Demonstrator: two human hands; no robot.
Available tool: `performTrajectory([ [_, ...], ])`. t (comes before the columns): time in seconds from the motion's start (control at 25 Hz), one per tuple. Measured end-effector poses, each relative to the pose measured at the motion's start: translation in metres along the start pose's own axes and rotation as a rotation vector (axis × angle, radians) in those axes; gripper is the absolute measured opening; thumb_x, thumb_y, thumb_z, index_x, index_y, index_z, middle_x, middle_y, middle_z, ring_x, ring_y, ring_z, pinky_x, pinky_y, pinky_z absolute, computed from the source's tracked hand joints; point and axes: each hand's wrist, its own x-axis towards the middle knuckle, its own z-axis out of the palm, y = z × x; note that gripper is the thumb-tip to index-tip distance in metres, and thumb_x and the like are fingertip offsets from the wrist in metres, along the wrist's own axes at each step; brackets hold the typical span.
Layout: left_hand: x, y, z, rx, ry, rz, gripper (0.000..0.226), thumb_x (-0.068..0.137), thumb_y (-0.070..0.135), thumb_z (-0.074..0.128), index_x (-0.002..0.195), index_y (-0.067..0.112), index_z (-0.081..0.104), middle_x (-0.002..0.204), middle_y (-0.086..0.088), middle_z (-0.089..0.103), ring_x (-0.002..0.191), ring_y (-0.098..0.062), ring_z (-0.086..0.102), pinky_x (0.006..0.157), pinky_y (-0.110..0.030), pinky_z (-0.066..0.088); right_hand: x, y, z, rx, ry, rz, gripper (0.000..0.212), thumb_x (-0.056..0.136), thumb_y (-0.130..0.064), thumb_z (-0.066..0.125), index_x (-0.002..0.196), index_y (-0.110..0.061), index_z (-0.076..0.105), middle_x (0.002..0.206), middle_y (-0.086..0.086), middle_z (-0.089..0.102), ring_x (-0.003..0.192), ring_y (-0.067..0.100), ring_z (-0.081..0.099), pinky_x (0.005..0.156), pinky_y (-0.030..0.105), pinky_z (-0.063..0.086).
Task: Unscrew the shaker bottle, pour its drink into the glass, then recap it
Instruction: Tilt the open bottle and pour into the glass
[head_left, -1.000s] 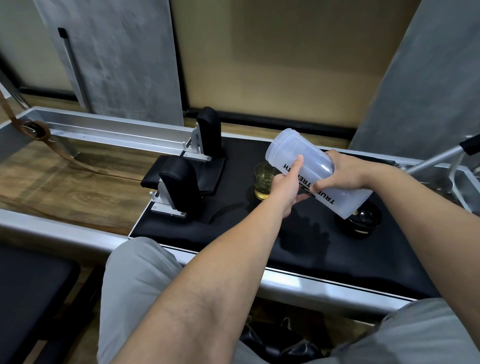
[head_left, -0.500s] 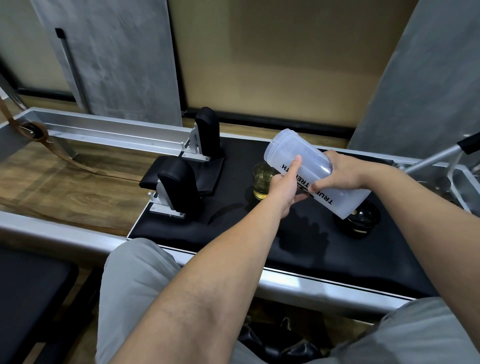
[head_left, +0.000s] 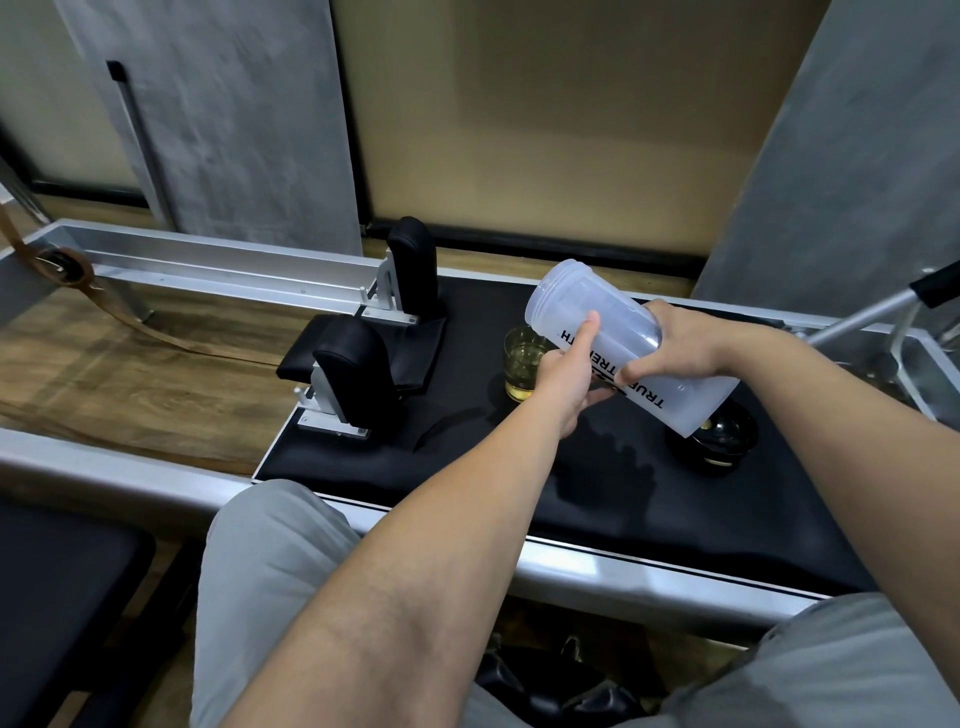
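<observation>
uncapped shaker bottle (head_left: 618, 340) held tilted over the black padded platform (head_left: 467, 441), open mouth up and to the left, just above and beside the glass (head_left: 522, 370) of yellow drink — base down to the right, over the black lid (head_left: 719, 439) lying on the pad. right hand (head_left: 675, 345) wrapped round the bottle's far side, left hand (head_left: 566, 374) cupped under its near side with thumb pressed on the wall — both closed on it. two black shoulder rests (head_left: 358, 374) standing to the left of the glass.
</observation>
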Motion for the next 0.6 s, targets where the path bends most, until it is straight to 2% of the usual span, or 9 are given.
performTrajectory([
  [0.2, 0.0019, -0.0009, 0.0000, 0.012, 0.000, -0.002, 0.063, 0.097, 0.062, 0.067, 0.133, 0.011, 0.065, 0.126, -0.011, 0.078, 0.112, -0.027, 0.077, 0.076, -0.036, 0.067, -0.0006, -0.0010, -0.0005, -0.002, -0.005, 0.001, 0.085, 0.063, -0.052, 0.091, 0.128, -0.019, 0.047, 0.113, 0.007, 0.067, 0.101, 0.027, 0.067, 0.093, 0.049, 0.057],
  [0.6, 0.0047, -0.0059, 0.0008, -0.002, 0.002, -0.007, 0.058, 0.096, 0.061, 0.068, 0.129, 0.013, 0.065, 0.123, -0.010, 0.079, 0.108, -0.026, 0.078, 0.074, -0.037, 0.067, 0.0001, 0.0008, 0.0004, -0.019, 0.000, -0.005, 0.081, 0.066, -0.048, 0.092, 0.127, -0.019, 0.048, 0.112, 0.006, 0.067, 0.101, 0.026, 0.066, 0.094, 0.048, 0.056],
])
